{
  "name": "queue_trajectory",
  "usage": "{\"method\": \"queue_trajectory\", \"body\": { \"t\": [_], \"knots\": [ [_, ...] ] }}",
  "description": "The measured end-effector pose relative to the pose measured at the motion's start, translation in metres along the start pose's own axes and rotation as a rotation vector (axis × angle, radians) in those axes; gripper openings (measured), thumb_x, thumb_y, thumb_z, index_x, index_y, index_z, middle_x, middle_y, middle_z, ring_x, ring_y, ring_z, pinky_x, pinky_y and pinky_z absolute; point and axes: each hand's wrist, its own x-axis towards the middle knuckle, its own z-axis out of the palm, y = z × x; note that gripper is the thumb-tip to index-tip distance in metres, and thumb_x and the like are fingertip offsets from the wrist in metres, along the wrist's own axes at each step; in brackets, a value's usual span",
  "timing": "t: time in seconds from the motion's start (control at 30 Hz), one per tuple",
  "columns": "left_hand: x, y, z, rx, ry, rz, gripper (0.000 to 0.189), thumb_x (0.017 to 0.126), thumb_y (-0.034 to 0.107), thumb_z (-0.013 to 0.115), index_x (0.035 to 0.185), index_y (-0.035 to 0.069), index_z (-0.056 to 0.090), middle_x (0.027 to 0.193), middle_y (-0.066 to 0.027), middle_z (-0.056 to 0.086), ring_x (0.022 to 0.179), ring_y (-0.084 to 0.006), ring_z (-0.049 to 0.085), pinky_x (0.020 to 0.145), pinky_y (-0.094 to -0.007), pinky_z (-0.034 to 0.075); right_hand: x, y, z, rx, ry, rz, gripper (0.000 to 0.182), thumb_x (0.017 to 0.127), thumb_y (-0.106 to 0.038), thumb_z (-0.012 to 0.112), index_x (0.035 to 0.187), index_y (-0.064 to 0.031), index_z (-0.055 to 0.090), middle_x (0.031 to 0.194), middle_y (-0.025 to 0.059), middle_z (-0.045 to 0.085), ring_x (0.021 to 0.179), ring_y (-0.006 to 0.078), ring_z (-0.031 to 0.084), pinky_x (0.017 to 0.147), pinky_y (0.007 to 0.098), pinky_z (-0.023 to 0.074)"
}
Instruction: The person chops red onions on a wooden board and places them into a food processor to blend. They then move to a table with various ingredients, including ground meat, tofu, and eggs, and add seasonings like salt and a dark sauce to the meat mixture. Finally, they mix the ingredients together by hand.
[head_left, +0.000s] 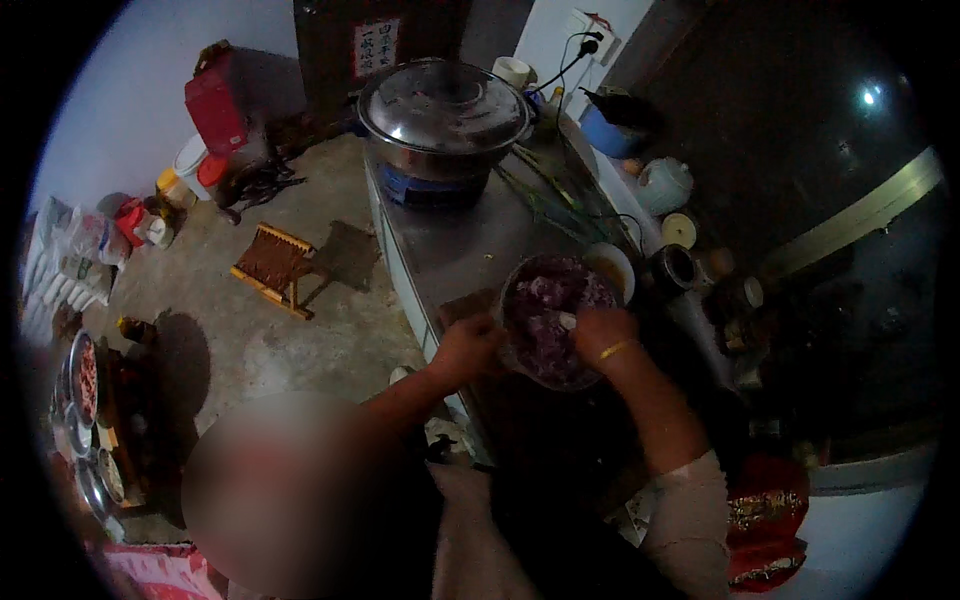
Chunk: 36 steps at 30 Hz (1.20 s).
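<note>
A round bowl (562, 385) on the counter holds a lumpy purple mixture (555, 346). My left hand (471, 349) grips the bowl's left rim, its fingertips curled at the edge. Over the bowl's right side is my right hand (606, 334), with a yellow bangle at the wrist. Its fingers are closed around a pale utensil (568, 321) that reaches into the mixture; most of the utensil is hidden. Just behind the bowl, partly covered by it, sits a white bowl (624, 274) with yellowish contents.
A large lidded steel pot (446, 112) stands at the counter's (450, 244) far end, beside long green stalks (540, 195). Jars (675, 266) and a teapot (666, 184) line the sill at right. A folding stool (274, 266) is on the floor; food basins (86, 375) stand far left.
</note>
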Motion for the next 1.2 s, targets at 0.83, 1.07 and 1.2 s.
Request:
{"method": "queue_trajectory", "body": {
  "t": [0.83, 1.07, 1.2],
  "knots": [
    [-0.023, -0.011, -0.037, -0.126, 0.058, -0.173, 0.035, 0.091, 0.032, 0.056, 0.109, 0.002, 0.054, 0.094, -0.0117, 0.064, 0.081, -0.0233, 0.064, 0.069, -0.0356, 0.054, -0.035, 0.013, 0.076, 0.304, 0.962, 0.081, 0.042, 0.085, -0.022, 0.063, 0.122, -0.0043, 0.053, 0.096, 0.0166, 0.061, 0.084, 0.0345, 0.060, 0.070, 0.0420, 0.0499],
    [0.007, 0.016, -0.034, -0.174, -0.241, -0.144, 0.051, 0.086, 0.028, 0.063, 0.128, 0.006, 0.044, 0.112, -0.0143, 0.058, 0.097, -0.0293, 0.061, 0.074, -0.0409, 0.055, -0.045, 0.018, 0.041, 0.431, 0.771, 0.155, 0.042, 0.084, -0.021, 0.064, 0.121, -0.0036, 0.054, 0.095, 0.0162, 0.063, 0.084, 0.0347, 0.061, 0.069, 0.0422, 0.0504],
    [0.016, 0.038, -0.002, -0.222, -0.249, -0.227, 0.063, 0.080, 0.023, 0.070, 0.134, 0.013, 0.039, 0.126, -0.0147, 0.050, 0.110, -0.0371, 0.053, 0.078, -0.0441, 0.055, -0.053, 0.024, 0.040, 0.513, 0.993, 0.154, 0.042, 0.083, -0.023, 0.065, 0.120, -0.0050, 0.055, 0.095, 0.0166, 0.063, 0.086, 0.0351, 0.062, 0.070, 0.0411, 0.0510]
  ]
}}
